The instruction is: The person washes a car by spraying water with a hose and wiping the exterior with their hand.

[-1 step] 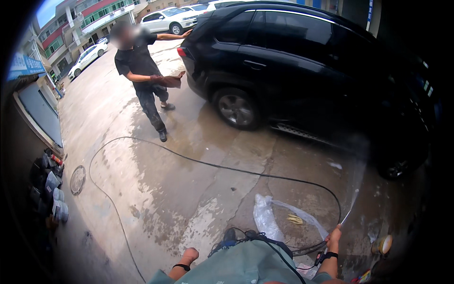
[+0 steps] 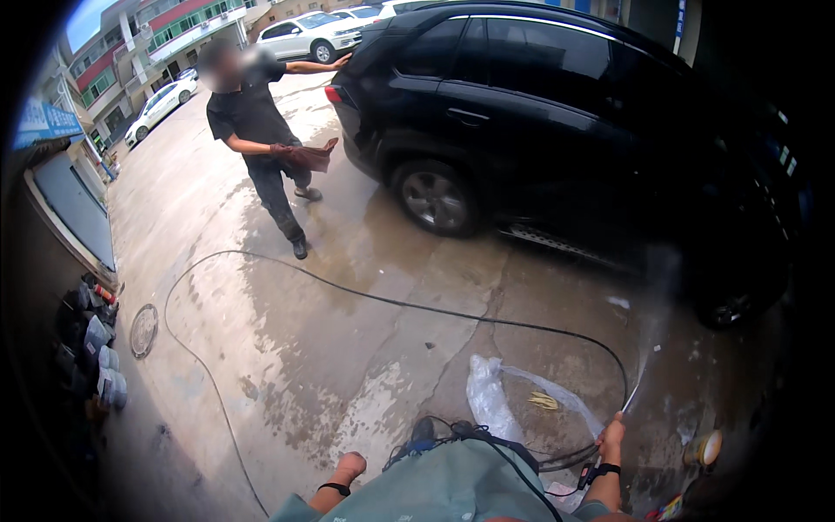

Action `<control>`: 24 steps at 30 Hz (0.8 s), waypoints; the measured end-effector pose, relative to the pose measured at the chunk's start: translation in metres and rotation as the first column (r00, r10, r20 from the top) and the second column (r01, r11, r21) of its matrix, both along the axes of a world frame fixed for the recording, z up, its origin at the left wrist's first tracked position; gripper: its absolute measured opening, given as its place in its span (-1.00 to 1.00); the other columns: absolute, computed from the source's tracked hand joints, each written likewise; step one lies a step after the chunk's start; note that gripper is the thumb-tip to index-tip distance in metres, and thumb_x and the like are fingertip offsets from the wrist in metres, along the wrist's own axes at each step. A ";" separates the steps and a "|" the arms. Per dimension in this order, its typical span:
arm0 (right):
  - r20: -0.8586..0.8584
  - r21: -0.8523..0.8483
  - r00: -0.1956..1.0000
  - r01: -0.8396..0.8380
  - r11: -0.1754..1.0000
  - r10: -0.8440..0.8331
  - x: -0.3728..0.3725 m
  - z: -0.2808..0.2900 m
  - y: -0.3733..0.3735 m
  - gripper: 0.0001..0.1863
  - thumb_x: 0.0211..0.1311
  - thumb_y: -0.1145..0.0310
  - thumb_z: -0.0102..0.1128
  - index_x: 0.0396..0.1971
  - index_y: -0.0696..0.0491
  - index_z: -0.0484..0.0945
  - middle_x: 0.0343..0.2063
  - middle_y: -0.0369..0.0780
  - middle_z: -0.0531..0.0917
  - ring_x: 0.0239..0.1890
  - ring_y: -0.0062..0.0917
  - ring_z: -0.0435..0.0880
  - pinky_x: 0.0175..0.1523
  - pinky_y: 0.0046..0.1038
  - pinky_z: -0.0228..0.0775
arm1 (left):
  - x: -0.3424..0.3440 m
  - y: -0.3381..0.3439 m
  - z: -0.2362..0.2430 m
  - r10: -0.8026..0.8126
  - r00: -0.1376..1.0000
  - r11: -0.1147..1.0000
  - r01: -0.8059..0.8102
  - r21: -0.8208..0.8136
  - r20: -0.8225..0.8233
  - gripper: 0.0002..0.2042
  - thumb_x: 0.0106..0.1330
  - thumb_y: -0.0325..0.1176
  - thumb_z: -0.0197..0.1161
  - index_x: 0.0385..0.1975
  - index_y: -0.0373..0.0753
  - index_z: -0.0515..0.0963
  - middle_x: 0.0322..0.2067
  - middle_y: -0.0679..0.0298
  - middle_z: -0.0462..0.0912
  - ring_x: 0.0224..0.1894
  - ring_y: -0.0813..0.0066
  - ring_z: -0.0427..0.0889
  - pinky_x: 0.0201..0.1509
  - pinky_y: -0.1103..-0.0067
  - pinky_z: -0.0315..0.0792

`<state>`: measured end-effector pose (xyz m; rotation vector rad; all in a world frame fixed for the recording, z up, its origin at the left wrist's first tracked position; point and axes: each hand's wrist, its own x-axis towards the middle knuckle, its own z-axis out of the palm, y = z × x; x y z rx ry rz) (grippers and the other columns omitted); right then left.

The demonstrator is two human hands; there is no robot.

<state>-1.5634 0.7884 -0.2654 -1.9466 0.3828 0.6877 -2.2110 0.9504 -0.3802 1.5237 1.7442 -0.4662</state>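
1. Right hand (image 2: 614, 432) is clamped around the near end of a wand (image 2: 631, 398), low on the right of the view. A dark band (image 2: 604, 470) circles that wrist.
2. From the hand, the wand points up and slightly right, well apart from the black car (image 2: 539, 143).
3. Spray (image 2: 651, 331) fans from its tip toward the car's lower side, near the right-hand wheel (image 2: 731, 309).
4. Left hand (image 2: 351, 465) hangs beside the green garment (image 2: 435, 487), well apart from the wand. Its fingers do not show clearly, so I cannot tell whether they are curled or spread.
5. Dark hose (image 2: 391, 302) runs from the lower left in a wide loop across the wet ground (image 2: 400, 261), then bends back close to the right hand.
6. Clear plastic (image 2: 490, 400) lies near the person's feet, with a long strip trailing toward the right hand. Just beside the strip is a yellow thing (image 2: 544, 400), too small to identify.
7. Tub (image 2: 703, 449) stands to the right of the right hand.
8. Co-worker (image 2: 257, 122) in black stands behind the car, one arm stretched to its rear, holding a brown cloth (image 2: 309, 157) on the other side.
9. Far left, a round cover (image 2: 143, 331) sits in the ground near some containers (image 2: 109, 387).
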 end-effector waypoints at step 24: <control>0.077 -0.264 0.997 0.032 0.964 -0.013 -0.106 0.005 -0.077 -0.43 0.31 -0.12 -0.21 -0.58 0.12 0.37 -0.76 -0.27 0.34 -0.81 -0.51 0.32 -0.76 -0.43 0.19 | 0.003 0.076 -0.019 -0.116 0.991 0.993 0.116 -0.005 0.068 -0.64 0.06 -0.21 0.05 -0.29 -0.37 0.58 -0.27 -0.12 0.61 -0.11 -0.01 0.57 -0.03 0.33 0.40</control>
